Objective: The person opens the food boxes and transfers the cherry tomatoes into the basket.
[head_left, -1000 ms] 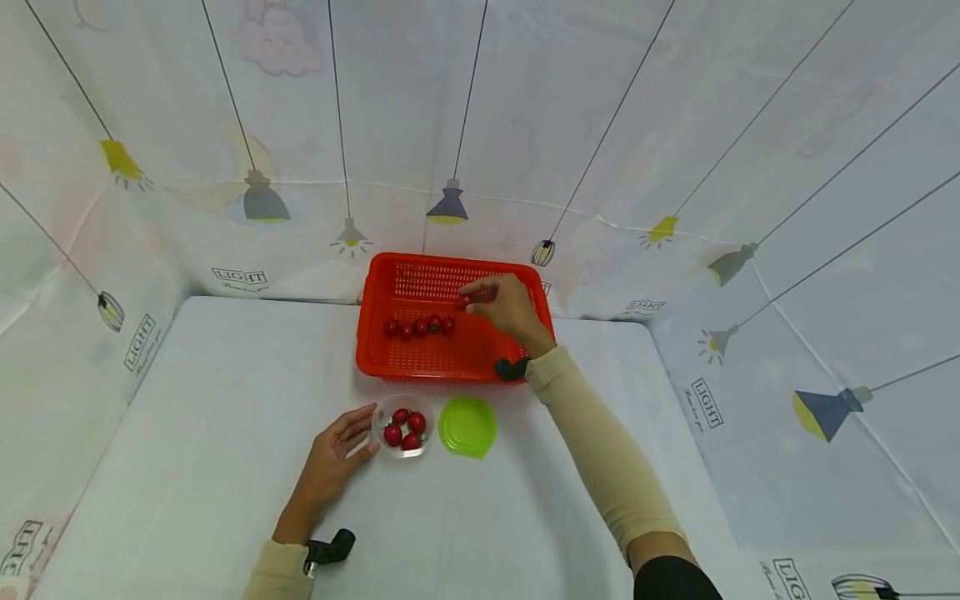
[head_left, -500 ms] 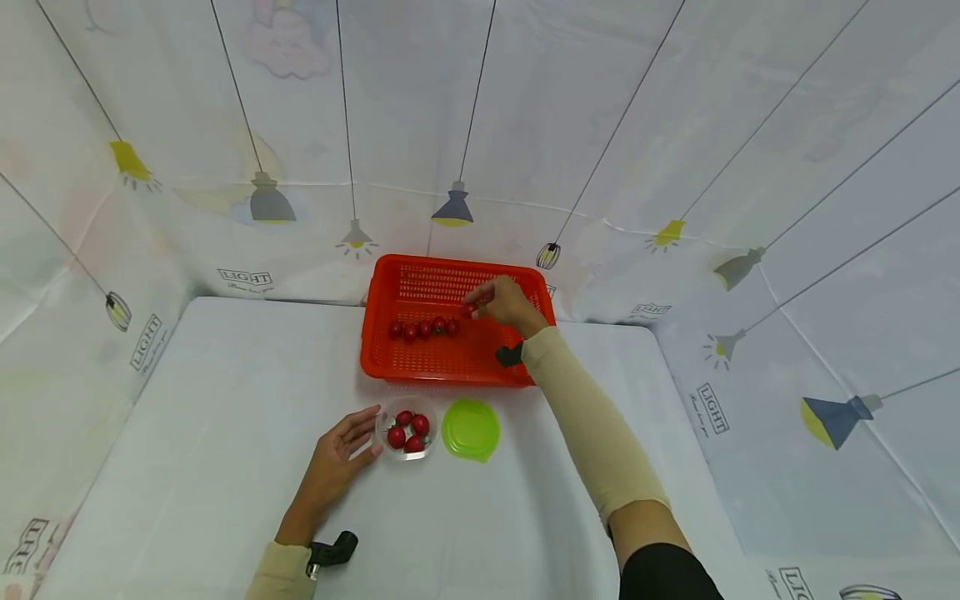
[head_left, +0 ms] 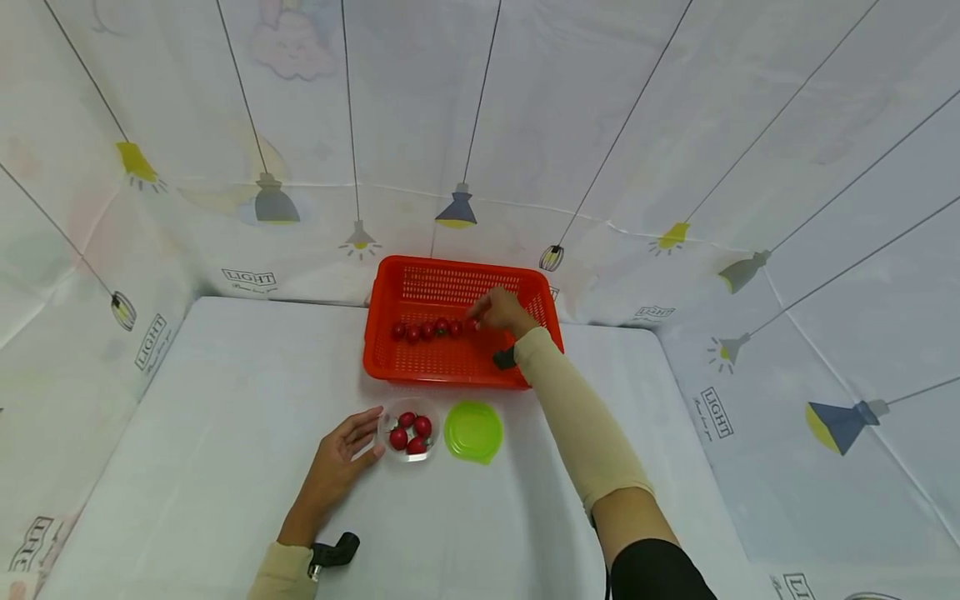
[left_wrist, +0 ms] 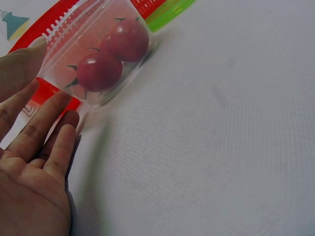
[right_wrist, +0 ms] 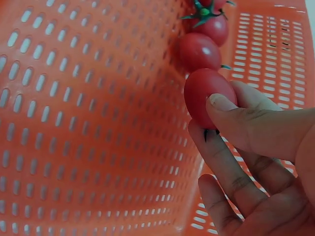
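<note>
Red tomatoes [head_left: 424, 330]; orange-red perforated basket [head_left: 420, 360]; green lid [head_left: 472, 432].

A: What is seen at six o'clock in the head view?

B: A round green lid [head_left: 472, 432] is laid flat on the white table [head_left: 225, 433].

A: And what is found behind the table?

B: A white backdrop [head_left: 600, 125] is hung from nine round to three o'clock, and it is printed with hanging lamps on long cords. A blue lamp [head_left: 456, 208] is shown at twelve o'clock and a grey lamp [head_left: 276, 204] at ten.

A: Is any lettering to be made out?

B: The word "LIGHT" [head_left: 249, 277] is printed at nine o'clock.
</note>
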Motion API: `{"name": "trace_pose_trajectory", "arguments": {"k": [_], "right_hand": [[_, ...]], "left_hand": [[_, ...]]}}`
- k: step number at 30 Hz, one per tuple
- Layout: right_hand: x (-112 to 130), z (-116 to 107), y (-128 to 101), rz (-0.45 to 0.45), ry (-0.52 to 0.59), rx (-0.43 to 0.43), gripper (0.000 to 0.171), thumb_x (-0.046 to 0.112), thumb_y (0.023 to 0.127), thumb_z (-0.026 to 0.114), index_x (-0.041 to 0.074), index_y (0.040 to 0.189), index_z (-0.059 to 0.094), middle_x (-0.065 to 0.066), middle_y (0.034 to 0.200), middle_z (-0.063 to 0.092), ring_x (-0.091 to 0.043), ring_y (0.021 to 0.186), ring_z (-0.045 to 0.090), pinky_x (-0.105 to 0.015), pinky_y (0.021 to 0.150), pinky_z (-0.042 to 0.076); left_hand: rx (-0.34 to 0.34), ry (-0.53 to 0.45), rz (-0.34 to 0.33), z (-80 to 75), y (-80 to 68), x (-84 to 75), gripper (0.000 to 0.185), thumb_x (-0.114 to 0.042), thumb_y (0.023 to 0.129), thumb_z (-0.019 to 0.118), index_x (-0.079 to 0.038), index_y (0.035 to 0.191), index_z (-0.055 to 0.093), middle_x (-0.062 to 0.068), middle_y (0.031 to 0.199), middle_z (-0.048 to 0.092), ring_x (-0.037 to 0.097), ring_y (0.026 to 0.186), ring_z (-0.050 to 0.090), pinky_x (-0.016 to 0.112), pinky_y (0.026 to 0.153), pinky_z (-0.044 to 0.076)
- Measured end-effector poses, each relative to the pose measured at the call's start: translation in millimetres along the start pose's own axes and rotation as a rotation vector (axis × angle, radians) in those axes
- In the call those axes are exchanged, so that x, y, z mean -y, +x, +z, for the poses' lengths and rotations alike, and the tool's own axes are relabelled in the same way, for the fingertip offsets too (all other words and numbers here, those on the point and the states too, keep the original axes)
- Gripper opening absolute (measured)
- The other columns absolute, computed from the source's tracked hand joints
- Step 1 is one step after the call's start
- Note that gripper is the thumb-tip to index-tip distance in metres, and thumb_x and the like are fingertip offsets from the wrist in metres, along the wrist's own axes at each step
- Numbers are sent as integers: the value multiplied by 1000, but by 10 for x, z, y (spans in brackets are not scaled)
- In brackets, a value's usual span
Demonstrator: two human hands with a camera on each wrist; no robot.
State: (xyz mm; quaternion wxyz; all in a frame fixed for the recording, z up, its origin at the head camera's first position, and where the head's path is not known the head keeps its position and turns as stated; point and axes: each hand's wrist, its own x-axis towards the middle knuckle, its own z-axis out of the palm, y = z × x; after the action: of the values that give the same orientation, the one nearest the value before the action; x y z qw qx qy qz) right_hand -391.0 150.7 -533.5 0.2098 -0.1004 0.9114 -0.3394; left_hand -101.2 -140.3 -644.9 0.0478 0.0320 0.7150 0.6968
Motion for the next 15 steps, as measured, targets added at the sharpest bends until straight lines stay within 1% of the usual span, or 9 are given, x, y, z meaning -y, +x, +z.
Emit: {"name": "trace_pose_trajectory", "arguments": {"k": [3,5,10,15], "right_hand": [[-30,36,18,6,-22,12,28,-10,91,72,4,114,83,-13,121,77,-26,104,61,-38,92,58],[-43,57,23,9,-30,22,28,-8,92,73,4,114,82,-13,120,77,-26,103,60,-37,91,58],[-38,109,4,3,-52,33,27,-6,92,75,5,116,82,-12,121,77,-28,109,64,-44,103,60],[-42,154,24,-2,-88,26,27,-4,92,77,6,116,80,-13,122,76,-31,116,68,-46,106,60]], "left_hand": [[2,-2,1,3,-5,-3,61,-19,98,79,-20,154,54,7,157,58,23,146,54,20,117,48],[3,-5,-2,3,-7,-6,61,-19,98,79,-20,154,54,7,157,57,27,147,53,19,117,48],[1,-7,-9,5,-10,-11,61,-18,98,79,-21,154,54,7,157,57,28,148,52,17,116,47],[-2,-6,-18,4,-7,-6,61,-19,98,79,-23,153,54,6,157,57,24,147,53,17,116,47]]}}
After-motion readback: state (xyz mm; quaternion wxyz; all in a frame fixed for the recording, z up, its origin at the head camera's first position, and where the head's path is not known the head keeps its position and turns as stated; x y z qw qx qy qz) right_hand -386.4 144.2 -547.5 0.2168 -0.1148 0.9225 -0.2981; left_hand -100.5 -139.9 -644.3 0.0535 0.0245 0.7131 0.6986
